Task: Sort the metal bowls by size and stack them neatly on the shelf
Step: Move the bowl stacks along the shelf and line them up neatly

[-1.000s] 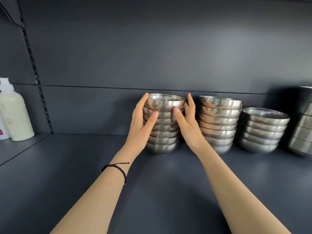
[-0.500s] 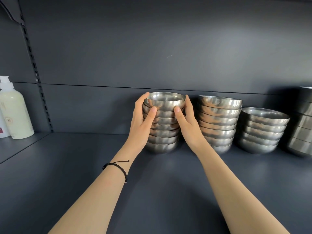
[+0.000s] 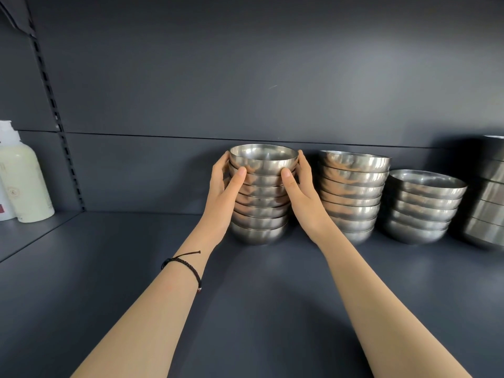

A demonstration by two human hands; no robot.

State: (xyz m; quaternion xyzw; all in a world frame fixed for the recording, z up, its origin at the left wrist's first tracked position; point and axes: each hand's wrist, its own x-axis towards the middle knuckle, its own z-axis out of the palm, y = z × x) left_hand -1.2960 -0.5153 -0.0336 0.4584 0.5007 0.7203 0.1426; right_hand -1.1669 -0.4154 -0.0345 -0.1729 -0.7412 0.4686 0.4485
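Note:
A stack of several small metal bowls (image 3: pixel 260 214) stands on the dark shelf (image 3: pixel 259 309) near the back wall. My left hand (image 3: pixel 222 192) holds the stack's upper bowls from the left, thumb in front and fingers curled behind. My right hand (image 3: pixel 302 195) holds them from the right in the same way. The top bowl (image 3: pixel 263 159) sits level between my hands. To the right stand a stack of medium bowls (image 3: pixel 353 192), then a lower stack of wider bowls (image 3: pixel 422 208), and a stack of the largest bowls (image 3: pixel 491 200), cut off by the frame's right edge.
Pale bottles (image 3: pixel 23 181) stand on the neighbouring shelf section at far left. A slotted upright (image 3: pixel 58 126) divides the two sections. Bare shelf lies left of and in front of the small stack.
Both hands have closed in round the upper bowls of the small stack. The top bowls, which sat skewed, now line up level with the rest.

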